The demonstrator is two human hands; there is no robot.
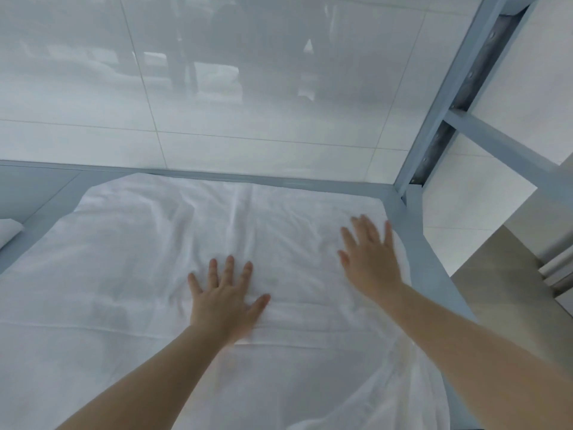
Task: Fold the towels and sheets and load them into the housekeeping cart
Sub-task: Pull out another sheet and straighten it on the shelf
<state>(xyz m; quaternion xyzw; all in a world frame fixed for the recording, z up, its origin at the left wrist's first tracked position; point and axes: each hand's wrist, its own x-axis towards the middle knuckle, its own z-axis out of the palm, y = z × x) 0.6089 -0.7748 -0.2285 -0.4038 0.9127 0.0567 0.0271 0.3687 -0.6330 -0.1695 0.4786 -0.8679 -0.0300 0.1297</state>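
Head view: a white sheet [148, 274], creased, lies spread over a grey-blue metal-framed surface [415, 231] against a tiled wall [217, 88]. Left hand [224, 301] rests palm-down on the sheet's middle, fingers straight and spread. Right hand [370, 259] lies flat near the sheet's right edge, fingers spread. Another white fabric piece [9, 231] sits at far left.

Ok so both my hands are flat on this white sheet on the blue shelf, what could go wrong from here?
The sheet is still creased around your left hand, so folding now may lock wrinkles in. Your right hand is close to the shelf's right rail, where the sheet's edge overhangs; it might slide off there or snag on the corner post. The near corner also droops over the front edge and could drag the rest down.
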